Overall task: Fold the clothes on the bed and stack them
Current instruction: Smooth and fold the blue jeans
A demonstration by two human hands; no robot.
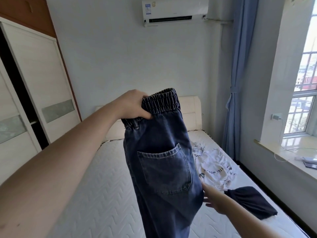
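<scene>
Head view: the left hand [135,104] grips the elastic waistband of the jeans [161,160], holding them up above the bed [96,177]. The right hand [215,200] reaches in low with straight fingers, touching the jeans' edge and holding nothing. A white shirt [216,167] and a dark garment [252,200] lie unfolded on the bed (no stack visible). The one-handed grip looks like the risk: the legs may twist and fold crooked.

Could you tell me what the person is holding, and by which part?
The left hand grips the jeans by the elastic waistband; the right hand only touches their side.
</scene>
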